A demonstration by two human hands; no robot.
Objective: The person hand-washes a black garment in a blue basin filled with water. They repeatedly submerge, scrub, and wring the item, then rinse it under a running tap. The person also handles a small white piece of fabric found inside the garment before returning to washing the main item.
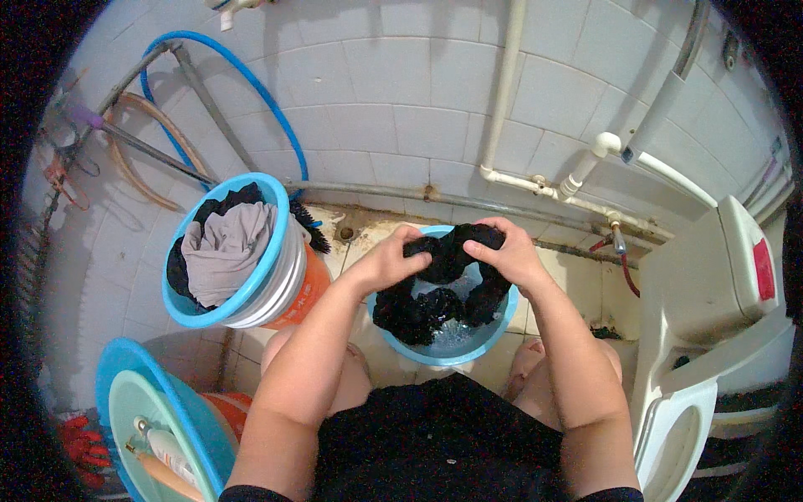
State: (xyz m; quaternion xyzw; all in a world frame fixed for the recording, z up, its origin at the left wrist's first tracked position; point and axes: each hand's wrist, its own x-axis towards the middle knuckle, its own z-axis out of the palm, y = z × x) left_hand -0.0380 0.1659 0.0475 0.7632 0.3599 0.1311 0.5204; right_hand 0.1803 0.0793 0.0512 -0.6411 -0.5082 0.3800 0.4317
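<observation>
Between my knees a light-blue basin (445, 361) stands on the tiled floor with water in it. A wet black garment (431, 305) lies partly in the water and rises out of it into both hands. My left hand (393, 259) grips a bunched part of the cloth at the basin's left rim, thumb over it. My right hand (508, 255) pinches another bunch on the right, its thumb pressing on the cloth. The two hands are a short distance apart, above the far side of the basin. What kind of garment it is, I cannot tell.
At left, a blue basin (284, 219) with grey cloth (227, 251) and black cloth sits on a bucket (311, 284). Nearer are nested basins (117, 356) holding a bottle. A toilet (728, 259) stands at right. Pipes (577, 188) and a blue hose (276, 109) run along the wall.
</observation>
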